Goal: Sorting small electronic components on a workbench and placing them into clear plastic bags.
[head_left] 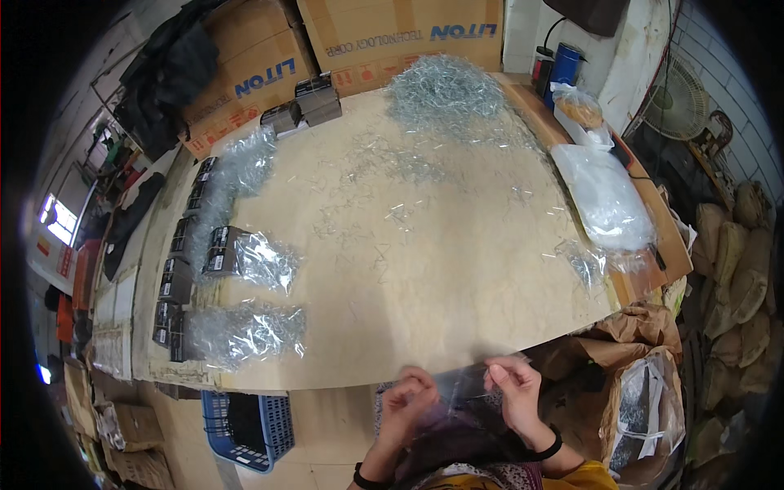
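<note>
My left hand (406, 400) and my right hand (516, 390) are just off the near edge of the table, fingers pinched. Between them stretches a thin clear plastic bag (459, 390), held by its two sides; its lower part is hard to make out against my clothes. On the wooden tabletop (457, 269) a heap of small clear, shiny strips (449, 90) lies at the far side, with loose ones scattered toward the middle. Filled clear bags (249, 335) lie along the left, next to rubber-banded stacks of dark cards (220, 249).
Large cardboard boxes (392, 41) stand behind the table. At the right edge rest a plump clear plastic pack (608, 196) and a blue can (565, 64). A blue basket (278, 433) sits below on the left; an open paper sack (645, 400) stands at the right.
</note>
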Demonstrator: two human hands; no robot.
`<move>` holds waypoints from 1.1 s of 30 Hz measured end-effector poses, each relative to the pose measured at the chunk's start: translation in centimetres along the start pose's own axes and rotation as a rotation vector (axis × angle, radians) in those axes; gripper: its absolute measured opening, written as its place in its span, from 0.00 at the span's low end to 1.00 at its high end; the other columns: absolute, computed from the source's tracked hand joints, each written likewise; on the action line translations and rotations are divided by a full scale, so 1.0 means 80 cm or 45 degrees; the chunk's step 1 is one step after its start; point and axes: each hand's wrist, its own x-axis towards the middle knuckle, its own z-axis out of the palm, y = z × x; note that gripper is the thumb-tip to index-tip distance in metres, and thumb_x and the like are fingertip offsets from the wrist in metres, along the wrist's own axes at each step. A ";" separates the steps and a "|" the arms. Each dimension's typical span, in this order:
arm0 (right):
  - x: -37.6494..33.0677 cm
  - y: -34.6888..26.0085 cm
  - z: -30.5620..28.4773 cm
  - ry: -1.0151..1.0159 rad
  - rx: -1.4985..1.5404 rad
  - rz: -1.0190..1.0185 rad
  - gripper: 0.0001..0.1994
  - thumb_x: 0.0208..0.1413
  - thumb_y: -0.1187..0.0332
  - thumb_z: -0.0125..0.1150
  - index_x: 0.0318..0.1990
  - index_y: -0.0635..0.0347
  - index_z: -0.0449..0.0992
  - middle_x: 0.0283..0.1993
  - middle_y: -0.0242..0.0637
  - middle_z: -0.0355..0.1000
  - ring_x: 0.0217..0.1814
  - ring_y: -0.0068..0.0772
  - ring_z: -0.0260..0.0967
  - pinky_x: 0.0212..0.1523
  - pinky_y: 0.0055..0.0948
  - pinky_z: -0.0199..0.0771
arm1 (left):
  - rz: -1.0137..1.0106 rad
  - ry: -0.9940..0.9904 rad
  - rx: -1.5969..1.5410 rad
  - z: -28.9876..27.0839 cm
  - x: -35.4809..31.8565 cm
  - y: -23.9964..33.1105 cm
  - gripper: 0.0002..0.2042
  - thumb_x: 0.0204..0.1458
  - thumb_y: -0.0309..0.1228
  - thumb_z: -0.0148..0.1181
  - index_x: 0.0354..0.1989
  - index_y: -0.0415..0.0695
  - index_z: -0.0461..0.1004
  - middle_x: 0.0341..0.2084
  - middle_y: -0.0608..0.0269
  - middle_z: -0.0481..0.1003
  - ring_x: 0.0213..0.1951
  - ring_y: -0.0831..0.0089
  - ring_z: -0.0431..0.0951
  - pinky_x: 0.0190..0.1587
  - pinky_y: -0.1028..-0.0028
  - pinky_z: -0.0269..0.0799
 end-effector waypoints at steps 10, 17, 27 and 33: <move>-0.003 0.007 -0.010 -0.142 0.304 0.282 0.02 0.56 0.79 0.57 0.33 0.66 0.69 0.35 0.51 0.76 0.36 0.37 0.76 0.40 0.33 0.77 | 0.222 0.118 -0.432 -0.014 0.002 -0.001 0.16 0.43 0.12 0.48 0.41 0.41 0.66 0.22 0.67 0.65 0.24 0.80 0.64 0.28 0.80 0.59; -0.029 0.038 -0.002 -0.237 0.367 0.300 0.05 0.54 0.81 0.58 0.35 0.66 0.68 0.42 0.45 0.74 0.46 0.33 0.72 0.47 0.30 0.74 | 0.163 -0.045 0.545 0.022 -0.004 -0.003 0.07 0.44 0.17 0.62 0.32 0.39 0.74 0.20 0.71 0.70 0.24 0.87 0.67 0.24 0.82 0.61; -0.014 0.008 -0.031 -0.614 -0.919 -0.209 0.11 0.52 0.78 0.60 0.44 0.61 0.74 0.31 0.34 0.73 0.37 0.20 0.70 0.39 0.23 0.69 | 0.333 -0.468 1.224 0.006 -0.014 0.000 0.09 0.44 0.22 0.61 0.35 0.44 0.73 0.28 0.56 0.75 0.31 0.57 0.77 0.33 0.62 0.72; -0.020 0.008 -0.043 -0.596 -0.524 0.348 0.06 0.54 0.76 0.59 0.40 0.63 0.76 0.29 0.33 0.73 0.32 0.18 0.68 0.36 0.21 0.68 | 0.177 -0.497 1.065 0.008 -0.021 -0.011 0.09 0.48 0.19 0.55 0.39 0.41 0.74 0.25 0.57 0.76 0.28 0.68 0.80 0.31 0.72 0.73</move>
